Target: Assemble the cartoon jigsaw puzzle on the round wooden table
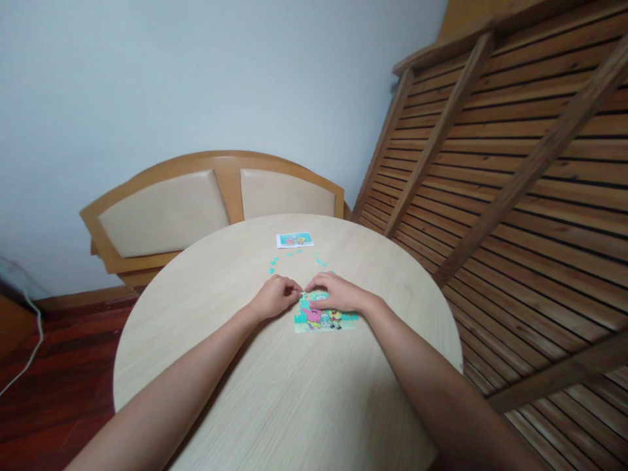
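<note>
A partly assembled jigsaw puzzle (318,320) with a pink and a yellow cartoon figure on turquoise lies on the round table in front of me. My left hand (279,296) is at its upper left corner, thumb and fingers pinched on a small puzzle piece (303,295), mostly covered by the fingertips. From the other side my right hand (339,293) reaches over the puzzle's upper part and hides some of it. Its thumb lies on the picture, and its index fingertip, held apart from the thumb, is close to the left fingertips.
Several loose turquoise pieces (273,263) lie in an arc beyond my hands. Farther back sits a reference picture card (295,240) on the table (235,392). A headboard (228,190) leans at the wall, and a slatted wooden panel (490,157) stands on the right.
</note>
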### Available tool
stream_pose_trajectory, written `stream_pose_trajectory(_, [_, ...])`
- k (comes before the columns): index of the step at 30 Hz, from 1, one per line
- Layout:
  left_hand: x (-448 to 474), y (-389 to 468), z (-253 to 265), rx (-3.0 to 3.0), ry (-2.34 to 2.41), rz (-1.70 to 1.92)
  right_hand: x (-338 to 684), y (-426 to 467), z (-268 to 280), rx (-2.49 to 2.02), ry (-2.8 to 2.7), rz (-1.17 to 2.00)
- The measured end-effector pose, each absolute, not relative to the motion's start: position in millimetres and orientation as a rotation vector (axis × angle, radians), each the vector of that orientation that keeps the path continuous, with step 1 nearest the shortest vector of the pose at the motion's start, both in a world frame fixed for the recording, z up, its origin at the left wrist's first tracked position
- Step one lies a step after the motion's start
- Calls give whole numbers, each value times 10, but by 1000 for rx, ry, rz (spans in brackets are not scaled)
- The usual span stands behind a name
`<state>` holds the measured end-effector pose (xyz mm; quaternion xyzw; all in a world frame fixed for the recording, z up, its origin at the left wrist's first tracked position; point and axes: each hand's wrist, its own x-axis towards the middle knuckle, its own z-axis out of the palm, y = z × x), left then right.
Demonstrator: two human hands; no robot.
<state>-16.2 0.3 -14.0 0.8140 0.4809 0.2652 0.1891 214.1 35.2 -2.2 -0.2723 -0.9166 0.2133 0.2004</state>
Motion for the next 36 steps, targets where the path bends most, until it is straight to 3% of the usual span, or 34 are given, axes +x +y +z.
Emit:
stream_pose_trajectory(26, [-421,50,-42,2523,1280,609,2161,401,-69,-763,-2568,587])
stream_pose_trajectory(36, [-608,185,-249,2567,1687,682,2416,649,-214,-1247,-2341,219])
